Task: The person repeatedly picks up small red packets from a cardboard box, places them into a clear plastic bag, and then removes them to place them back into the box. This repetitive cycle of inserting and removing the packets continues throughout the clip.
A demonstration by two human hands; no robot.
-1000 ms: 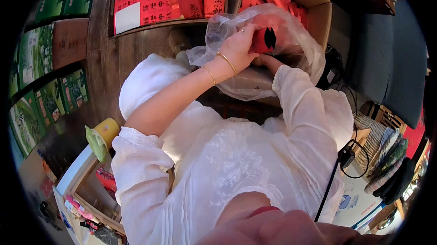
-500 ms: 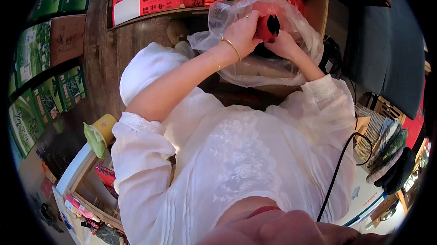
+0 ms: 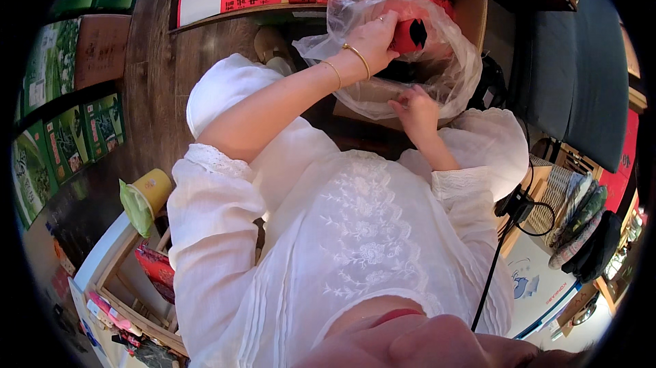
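Observation:
My left hand [image 3: 374, 41] grips a small red pouch [image 3: 406, 37], its black open mouth turned to the right. This pouch is held over a clear plastic bag [image 3: 459, 71] whose mouth is spread wide, with dark stuff partly visible inside. Nearer to me, my right hand [image 3: 417, 114] is closed with its fingers curled together at the bag's near rim. Whether anything is between those fingertips is too small to make out.
Behind the bag stands a cardboard box [image 3: 471, 6] of red packets. Another box [image 3: 236, 16] of red packets lies to its left. Green cartons [image 3: 48, 60] line the left side. A black cable [image 3: 499, 265] hangs at the right, near a dark cushioned seat [image 3: 577, 74].
My right hand has let go of the red pouch and drawn back toward me to the bag's near rim. My left hand keeps its hold on the pouch.

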